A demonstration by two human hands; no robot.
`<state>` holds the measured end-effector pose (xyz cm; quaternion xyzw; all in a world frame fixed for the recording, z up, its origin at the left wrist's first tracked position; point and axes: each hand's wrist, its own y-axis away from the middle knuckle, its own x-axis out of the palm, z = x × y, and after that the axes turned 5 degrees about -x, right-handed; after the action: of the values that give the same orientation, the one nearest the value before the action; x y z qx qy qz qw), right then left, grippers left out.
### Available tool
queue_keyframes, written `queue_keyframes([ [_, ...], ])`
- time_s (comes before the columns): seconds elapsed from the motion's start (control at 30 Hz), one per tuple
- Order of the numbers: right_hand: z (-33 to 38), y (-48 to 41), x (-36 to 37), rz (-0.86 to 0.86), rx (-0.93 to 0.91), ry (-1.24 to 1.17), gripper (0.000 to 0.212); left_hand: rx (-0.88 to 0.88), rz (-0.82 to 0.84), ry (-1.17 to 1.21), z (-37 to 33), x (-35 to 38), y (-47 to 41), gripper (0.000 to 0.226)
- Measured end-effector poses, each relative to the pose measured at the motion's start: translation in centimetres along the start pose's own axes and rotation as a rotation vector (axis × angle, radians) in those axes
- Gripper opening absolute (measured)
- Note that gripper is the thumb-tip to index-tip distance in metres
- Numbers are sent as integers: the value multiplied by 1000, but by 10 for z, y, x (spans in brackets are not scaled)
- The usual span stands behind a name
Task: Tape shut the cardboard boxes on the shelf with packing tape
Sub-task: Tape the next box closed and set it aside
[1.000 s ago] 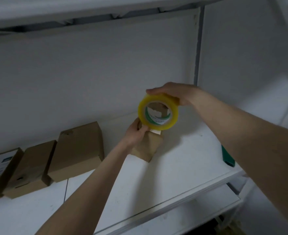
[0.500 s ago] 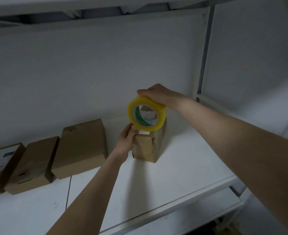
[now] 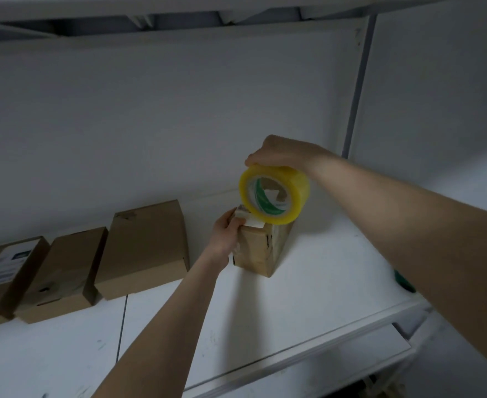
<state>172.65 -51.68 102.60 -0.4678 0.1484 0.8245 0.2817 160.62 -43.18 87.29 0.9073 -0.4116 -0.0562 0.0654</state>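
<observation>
A small cardboard box (image 3: 261, 249) stands upright on the white shelf (image 3: 308, 297). My right hand (image 3: 279, 152) grips a yellow roll of packing tape (image 3: 275, 193) from above, holding it just over the box's top. My left hand (image 3: 226, 235) holds the box's upper left edge, its thumb pressing on a pale strip at the top corner. Three more brown boxes lie in a row to the left: a large one (image 3: 144, 245), a middle one (image 3: 61, 271) and one with a white label (image 3: 5, 267).
A green object (image 3: 404, 281) lies at the shelf's right edge, partly hidden behind my right forearm. A white wall stands close behind the boxes. Another shelf (image 3: 179, 12) hangs overhead, a metal upright (image 3: 357, 87) rises at the right, and a lower shelf (image 3: 337, 366) shows beneath.
The box has been set upright on the shelf and the tape roll has come down to its top. My left hand has shifted up onto the box's top left edge.
</observation>
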Motion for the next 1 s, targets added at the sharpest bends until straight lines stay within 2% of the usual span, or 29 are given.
queue_keyframes([
  [0.13, -10, 8, -6, 24, 21, 34, 32, 8, -10, 3, 1, 1, -1, 23],
  [0.3, -24, 33, -26, 72, 71, 227, 34, -9, -2, 25, -1, 1, -3, 20],
  [0.43, -48, 42, -10, 159, 174, 191, 49, -22, -16, 5, 1, 5, -5, 25],
  [0.53, -55, 47, 3, 143, 224, 80, 64, -28, -14, -12, 0, 4, -5, 27],
  [0.67, -55, 53, 12, 170, 195, 72, 49, -36, -33, -11, 1, 6, -5, 28],
  [0.8, -53, 66, 18, 145, 167, -50, 39, 19, -4, -47, 3, 6, -5, 42],
  [0.87, -55, 71, 20, 119, 132, -95, 33, 177, -8, -245, 5, 4, -7, 42],
  [0.93, -59, 74, 22, 79, 101, -134, 33, 346, -61, -774, 1, 1, -8, 48],
  [1.0, -62, 73, 23, 62, 70, -165, 33, 387, -56, -1212, -12, 8, -5, 62],
])
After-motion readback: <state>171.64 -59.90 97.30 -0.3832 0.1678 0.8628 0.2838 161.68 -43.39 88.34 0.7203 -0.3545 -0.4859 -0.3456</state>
